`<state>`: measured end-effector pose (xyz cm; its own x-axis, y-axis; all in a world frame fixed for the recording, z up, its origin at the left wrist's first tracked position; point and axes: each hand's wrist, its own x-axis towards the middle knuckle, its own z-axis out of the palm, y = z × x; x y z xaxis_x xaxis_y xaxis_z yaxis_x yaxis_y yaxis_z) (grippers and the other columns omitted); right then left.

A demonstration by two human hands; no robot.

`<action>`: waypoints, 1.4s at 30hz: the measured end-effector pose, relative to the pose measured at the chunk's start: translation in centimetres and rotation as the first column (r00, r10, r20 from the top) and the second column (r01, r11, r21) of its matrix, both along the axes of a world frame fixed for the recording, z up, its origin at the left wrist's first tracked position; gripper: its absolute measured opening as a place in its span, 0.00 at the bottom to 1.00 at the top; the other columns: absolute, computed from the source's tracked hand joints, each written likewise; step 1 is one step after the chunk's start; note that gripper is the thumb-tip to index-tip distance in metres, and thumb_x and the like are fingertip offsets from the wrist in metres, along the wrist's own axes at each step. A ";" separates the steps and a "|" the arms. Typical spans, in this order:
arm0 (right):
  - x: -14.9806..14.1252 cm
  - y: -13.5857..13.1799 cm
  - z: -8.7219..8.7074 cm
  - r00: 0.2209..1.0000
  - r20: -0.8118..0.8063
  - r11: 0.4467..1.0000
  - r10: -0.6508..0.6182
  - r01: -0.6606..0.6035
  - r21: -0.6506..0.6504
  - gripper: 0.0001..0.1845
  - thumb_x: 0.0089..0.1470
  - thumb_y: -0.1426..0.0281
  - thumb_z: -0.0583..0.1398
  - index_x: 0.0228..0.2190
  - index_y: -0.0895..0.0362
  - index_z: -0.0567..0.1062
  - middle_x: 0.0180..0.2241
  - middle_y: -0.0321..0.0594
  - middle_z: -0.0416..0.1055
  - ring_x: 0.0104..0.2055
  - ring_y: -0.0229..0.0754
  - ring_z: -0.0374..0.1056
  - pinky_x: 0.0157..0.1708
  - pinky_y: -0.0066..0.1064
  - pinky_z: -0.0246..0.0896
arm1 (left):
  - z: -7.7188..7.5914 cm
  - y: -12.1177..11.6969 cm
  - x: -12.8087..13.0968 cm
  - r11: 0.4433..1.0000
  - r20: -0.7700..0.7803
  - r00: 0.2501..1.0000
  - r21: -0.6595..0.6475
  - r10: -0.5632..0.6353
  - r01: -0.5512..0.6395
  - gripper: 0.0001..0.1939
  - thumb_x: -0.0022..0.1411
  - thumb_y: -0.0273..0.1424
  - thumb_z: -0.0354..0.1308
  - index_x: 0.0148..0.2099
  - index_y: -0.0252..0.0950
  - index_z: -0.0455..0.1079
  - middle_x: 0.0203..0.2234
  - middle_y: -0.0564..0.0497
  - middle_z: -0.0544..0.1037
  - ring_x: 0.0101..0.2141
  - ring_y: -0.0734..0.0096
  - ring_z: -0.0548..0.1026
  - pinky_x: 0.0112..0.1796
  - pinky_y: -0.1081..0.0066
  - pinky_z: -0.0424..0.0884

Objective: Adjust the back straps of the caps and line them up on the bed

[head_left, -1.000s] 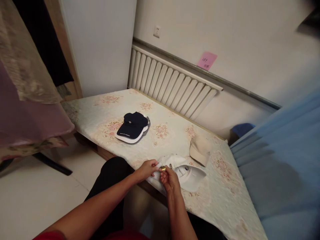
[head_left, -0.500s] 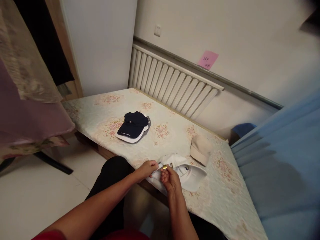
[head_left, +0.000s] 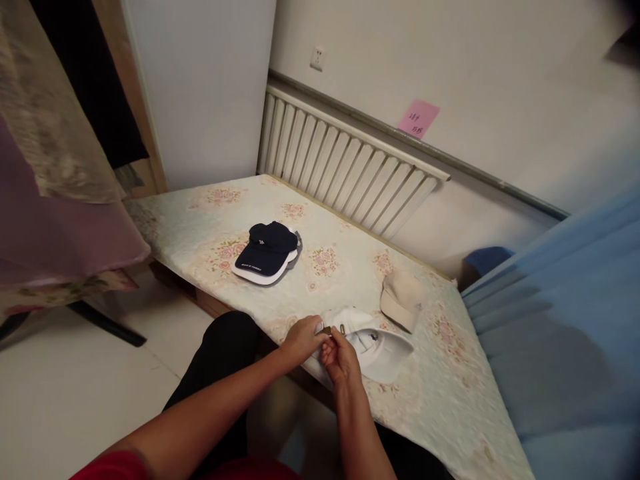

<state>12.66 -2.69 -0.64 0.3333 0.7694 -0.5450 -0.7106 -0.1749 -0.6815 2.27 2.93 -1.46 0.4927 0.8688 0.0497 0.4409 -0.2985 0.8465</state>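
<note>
A white baseball cap (head_left: 395, 352) lies upturned near the bed's front edge, its inside and brim showing on the right. At its back strap a small brass-coloured buckle (head_left: 327, 331) sits between my two hands. My right hand (head_left: 343, 360) is closed, pinching the buckle with thumb and forefinger. Coming in from the left, my left hand (head_left: 301, 339) is closed at the strap beside the buckle; its fingers hide most of the strap. Just beyond the white cap rests a beige cap (head_left: 400, 300).
A navy cap (head_left: 270, 250) lies stacked on white and grey ones on the flowered bed cover (head_left: 340, 280). Behind the bed runs a radiator (head_left: 340, 160). A blue curtain (head_left: 565, 333) hangs at right, and clothes (head_left: 60, 200) hang at left.
My left hand has moved right and slightly up along the strap, up against the buckle and my right hand. The strap end that showed between them is now covered.
</note>
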 end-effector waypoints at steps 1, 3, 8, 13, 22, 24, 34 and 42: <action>0.0 0.0 0.1 1.000 0.011 1.000 -0.001 0.001 0.001 0.08 0.53 0.70 0.60 0.24 0.59 0.68 0.15 0.34 0.69 0.14 0.28 0.61 0.13 0.16 0.54 | 0.0 -0.1 0.0 0.999 -0.018 1.000 0.043 -0.004 0.005 0.04 0.50 0.31 0.54 0.30 0.36 0.64 0.27 0.54 0.68 0.32 0.70 0.65 0.35 0.71 0.59; -0.1 0.0 0.1 0.999 0.039 1.000 -0.001 0.000 0.010 0.08 0.53 0.70 0.60 0.24 0.59 0.69 0.14 0.33 0.68 0.14 0.28 0.61 0.13 0.16 0.54 | 0.0 -0.4 0.0 0.991 -0.071 0.997 0.128 -0.019 0.028 0.05 0.53 0.30 0.53 0.34 0.37 0.65 0.31 0.52 0.70 0.34 0.68 0.66 0.37 0.71 0.60; -0.1 -0.1 -0.1 0.989 0.145 0.998 0.020 -0.027 0.049 0.11 0.47 0.67 0.64 0.23 0.57 0.68 0.13 0.29 0.65 0.13 0.28 0.58 0.12 0.17 0.53 | -0.1 -0.6 -0.2 0.970 -0.176 0.984 0.230 -0.037 0.077 0.07 0.56 0.32 0.52 0.39 0.38 0.66 0.35 0.50 0.72 0.36 0.67 0.69 0.38 0.72 0.61; 0.2 -0.4 -0.7 0.945 0.322 0.997 0.051 -0.069 0.044 0.14 0.43 0.62 0.65 0.21 0.57 0.68 0.14 0.31 0.66 0.14 0.30 0.58 0.13 0.20 0.54 | 0.2 -0.3 -0.3 0.977 -0.168 0.985 0.204 -0.036 0.070 0.07 0.55 0.33 0.54 0.37 0.38 0.68 0.33 0.50 0.73 0.35 0.67 0.70 0.37 0.71 0.61; 1.5 -2.2 -0.1 0.675 0.735 0.997 -0.066 0.024 0.068 0.07 0.42 0.67 0.63 0.21 0.54 0.69 0.15 0.27 0.64 0.17 0.33 0.58 0.19 0.25 0.53 | -0.3 -0.1 0.0 0.976 -0.170 0.985 0.215 -0.002 0.039 0.08 0.55 0.34 0.54 0.37 0.38 0.69 0.32 0.50 0.74 0.35 0.66 0.71 0.36 0.71 0.61; 1.6 -2.4 0.3 0.620 0.781 0.997 -0.071 0.014 0.079 0.05 0.42 0.68 0.63 0.25 0.54 0.72 0.16 0.27 0.65 0.19 0.34 0.60 0.21 0.25 0.55 | -0.4 0.0 0.0 0.975 -0.175 0.984 0.217 -0.011 0.049 0.08 0.56 0.34 0.54 0.37 0.37 0.69 0.33 0.49 0.74 0.35 0.65 0.71 0.37 0.71 0.61; 1.7 -1.8 -0.2 0.482 0.866 0.973 0.132 -0.230 -0.020 0.21 0.48 0.67 0.56 0.46 0.54 0.72 0.22 0.31 0.71 0.18 0.37 0.64 0.21 0.27 0.60 | 0.0 0.0 -0.3 0.979 -0.155 0.987 0.189 -0.044 0.073 0.08 0.56 0.35 0.54 0.37 0.37 0.69 0.33 0.49 0.74 0.35 0.65 0.71 0.36 0.71 0.60; 1.3 -1.4 0.4 0.560 0.816 0.967 0.143 -0.253 0.004 0.16 0.47 0.69 0.57 0.39 0.54 0.77 0.16 0.31 0.70 0.17 0.39 0.64 0.19 0.28 0.60 | -0.4 0.1 -0.2 0.982 -0.148 0.987 0.172 -0.056 0.082 0.08 0.55 0.34 0.56 0.37 0.37 0.69 0.31 0.50 0.73 0.34 0.66 0.70 0.36 0.71 0.60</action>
<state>13.97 -4.05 -0.23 0.4217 0.9059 -0.0399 0.1841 -0.1286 -0.9745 2.03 3.05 -1.88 0.5642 0.8161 0.1251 0.5256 -0.4719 0.7079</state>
